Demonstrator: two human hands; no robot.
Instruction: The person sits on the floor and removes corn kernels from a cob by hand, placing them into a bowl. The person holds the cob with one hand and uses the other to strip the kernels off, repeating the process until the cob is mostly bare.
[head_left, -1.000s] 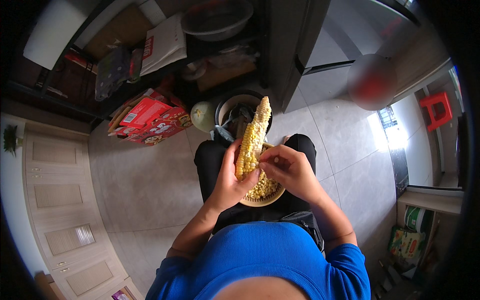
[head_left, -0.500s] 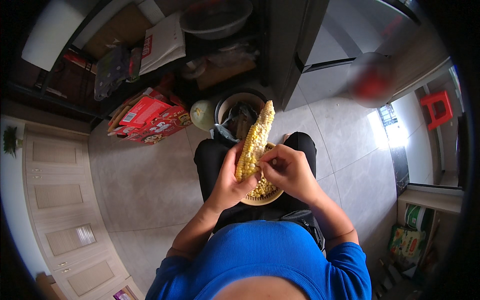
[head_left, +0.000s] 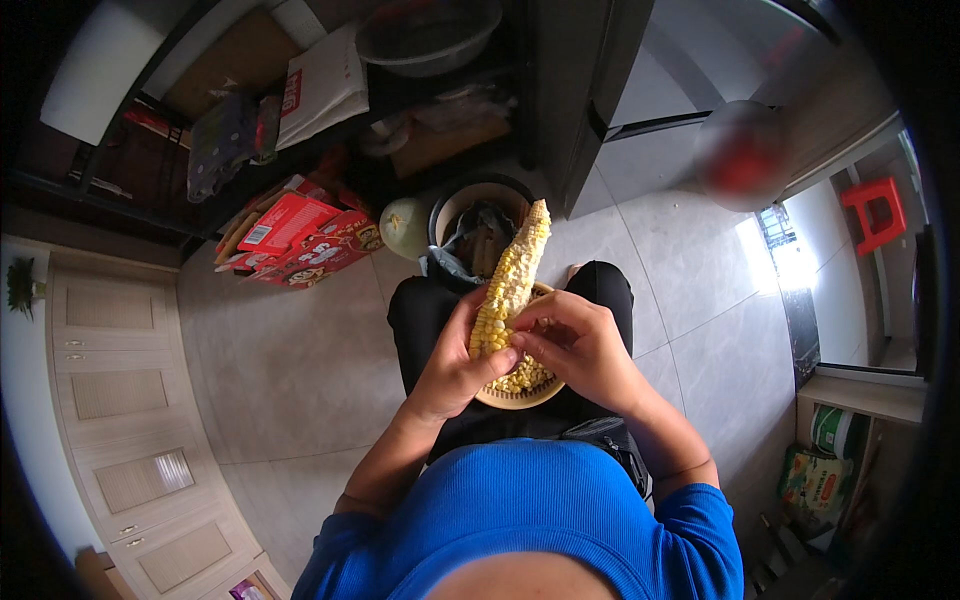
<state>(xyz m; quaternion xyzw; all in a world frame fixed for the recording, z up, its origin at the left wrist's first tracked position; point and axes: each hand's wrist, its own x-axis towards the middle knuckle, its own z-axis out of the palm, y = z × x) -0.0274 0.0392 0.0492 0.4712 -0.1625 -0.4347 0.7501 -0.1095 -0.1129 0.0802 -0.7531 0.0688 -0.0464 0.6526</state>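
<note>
Right hand (head_left: 585, 345), shifted leftward, partly hides corncob (head_left: 516, 272).

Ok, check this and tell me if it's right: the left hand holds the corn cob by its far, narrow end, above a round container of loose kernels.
Not quite: in the head view, the left hand holds the corn cob by its near end, not its far, narrow one. It is above a round container of loose kernels.
</note>
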